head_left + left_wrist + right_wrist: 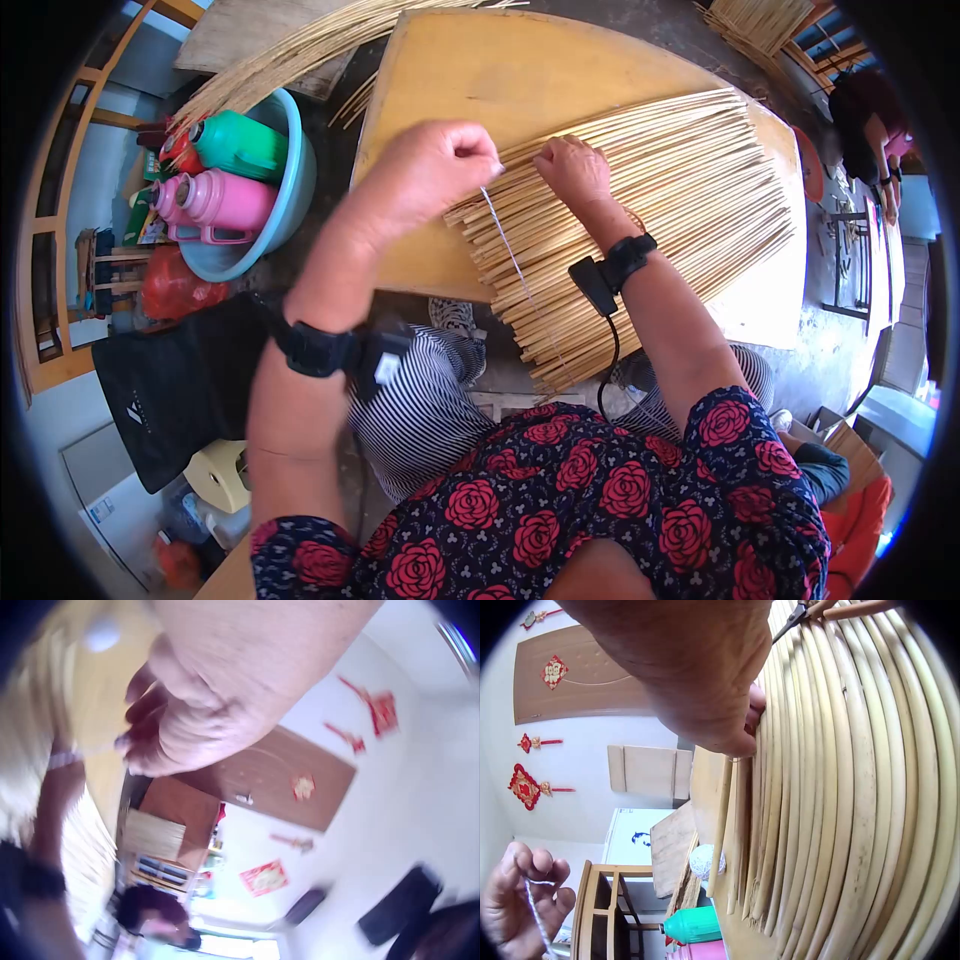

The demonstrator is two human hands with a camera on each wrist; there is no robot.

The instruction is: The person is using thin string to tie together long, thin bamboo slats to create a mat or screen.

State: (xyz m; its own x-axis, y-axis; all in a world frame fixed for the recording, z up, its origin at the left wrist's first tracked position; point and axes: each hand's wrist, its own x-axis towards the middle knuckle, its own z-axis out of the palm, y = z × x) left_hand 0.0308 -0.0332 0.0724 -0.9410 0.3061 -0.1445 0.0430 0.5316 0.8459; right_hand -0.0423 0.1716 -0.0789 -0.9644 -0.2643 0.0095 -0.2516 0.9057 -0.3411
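My left hand (pixel 440 165) is raised over the near left part of the board, pinching a white string (pixel 505 240) between thumb and fingertips. From there the string runs down across the ends of a mat of pale reed stalks (pixel 640 200). My right hand (pixel 578 172) is at the mat's far edge, its fingers curled over the outermost stalks (pixel 721 825); in the right wrist view the fingertips grip there, partly hidden by the hand. A dark pointed metal tool with brown handles (pixel 799 615) lies on the stalks beside the right hand.
The mat lies on a yellow wooden board (pixel 480 65). A ball of white string (pixel 707 861) sits beyond the mat. On the left, a blue basin (pixel 300 190) holds green and pink flasks. Loose stalks (pixel 290 55) lie beyond it. Another person (pixel 875 120) is at the far right.
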